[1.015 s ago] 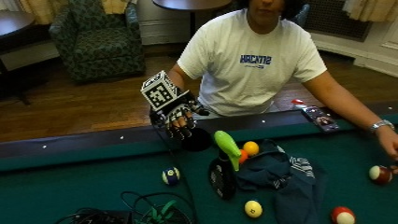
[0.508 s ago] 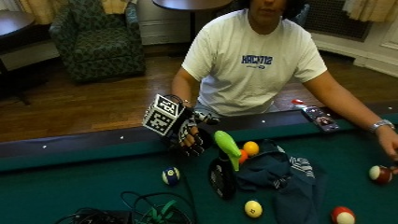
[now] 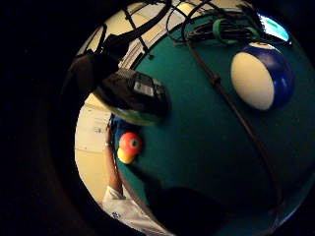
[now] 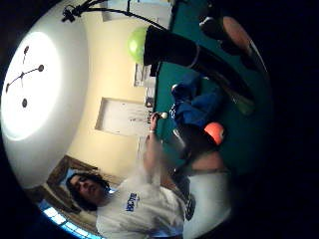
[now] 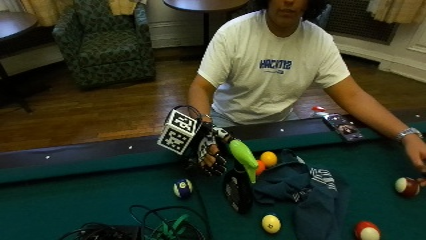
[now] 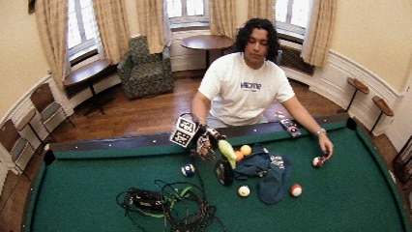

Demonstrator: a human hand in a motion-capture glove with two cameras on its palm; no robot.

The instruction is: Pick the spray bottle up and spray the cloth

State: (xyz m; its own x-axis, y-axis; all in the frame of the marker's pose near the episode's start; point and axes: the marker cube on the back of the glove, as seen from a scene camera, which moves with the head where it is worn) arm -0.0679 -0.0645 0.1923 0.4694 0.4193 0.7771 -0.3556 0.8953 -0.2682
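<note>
The gloved right hand (image 5: 212, 152) hovers beside the spray bottle (image 5: 239, 175), fingers loosely curled and, as far as I can see, holding nothing. The bottle stands upright on the pool table (image 5: 80, 200), against the blue cloth (image 5: 306, 187); an orange ball (image 5: 268, 158) sits behind, a blue-striped ball (image 5: 182, 188) nearby.

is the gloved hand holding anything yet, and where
Nothing is held. The gloved right hand hangs with fingers loosely curled just beside the spray bottle, apart from its green head.

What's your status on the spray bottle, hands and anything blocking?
Right hand beside spray bottle, fingers relaxed, not gripping. Bottle upright on felt, cloth touching its far side. Orange ball behind the nozzle; blue-striped ball near the hand.
</note>
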